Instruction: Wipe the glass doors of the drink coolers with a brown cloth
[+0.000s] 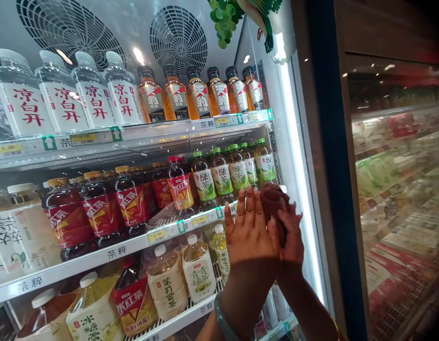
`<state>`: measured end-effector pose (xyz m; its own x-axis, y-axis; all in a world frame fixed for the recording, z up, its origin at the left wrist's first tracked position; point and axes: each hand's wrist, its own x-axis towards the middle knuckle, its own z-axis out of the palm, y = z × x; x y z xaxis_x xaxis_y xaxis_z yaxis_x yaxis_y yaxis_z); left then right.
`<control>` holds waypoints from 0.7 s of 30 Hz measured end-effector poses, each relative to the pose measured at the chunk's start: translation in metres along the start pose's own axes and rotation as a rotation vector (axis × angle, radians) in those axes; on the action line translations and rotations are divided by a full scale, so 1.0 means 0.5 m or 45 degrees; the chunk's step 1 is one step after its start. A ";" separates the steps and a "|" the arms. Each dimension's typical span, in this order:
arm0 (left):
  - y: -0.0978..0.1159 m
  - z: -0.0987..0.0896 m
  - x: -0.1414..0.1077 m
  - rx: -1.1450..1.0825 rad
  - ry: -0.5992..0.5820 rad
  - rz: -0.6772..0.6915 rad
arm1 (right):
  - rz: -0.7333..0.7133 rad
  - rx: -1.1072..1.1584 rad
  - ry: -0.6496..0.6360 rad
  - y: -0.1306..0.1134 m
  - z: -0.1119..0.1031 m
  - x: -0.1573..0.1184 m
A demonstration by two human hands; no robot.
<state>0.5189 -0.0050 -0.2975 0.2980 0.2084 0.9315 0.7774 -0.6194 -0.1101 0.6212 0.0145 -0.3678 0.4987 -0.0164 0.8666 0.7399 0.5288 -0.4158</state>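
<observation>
My left hand [253,232], with a pale bangle at the wrist, is raised before the middle shelf, its back to me and its fingers stretched out and apart. Close against its right side is my right hand [293,234], its fingers bent around a dark reddish-brown thing [272,198]. That thing is partly hidden between the hands, and I cannot make out what it is. Green tea bottles [221,177] with green caps stand just behind and above my left fingertips.
Shelves hold red-labelled tea bottles [130,203], clear water bottles [95,102], amber bottles [200,99] and large tea bottles [168,286]. A lit upright strip [297,156] and a dark cabinet frame [333,170] stand right of my hands. Plastic grapes [223,21] hang above.
</observation>
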 end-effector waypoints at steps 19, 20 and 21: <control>-0.073 -0.060 -0.042 0.248 0.015 0.079 | -0.086 0.000 -0.185 -0.061 -0.015 -0.007; -0.075 -0.063 -0.044 0.240 0.005 0.066 | -0.006 -0.018 -0.167 -0.053 -0.021 -0.011; -0.075 -0.065 -0.047 0.235 0.008 0.053 | 0.066 -0.033 -0.137 -0.045 -0.024 -0.021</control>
<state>0.4646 -0.0114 -0.3040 0.3287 0.1802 0.9271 0.8529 -0.4781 -0.2095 0.6048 -0.0076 -0.3709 0.4863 0.1021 0.8678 0.7264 0.5048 -0.4664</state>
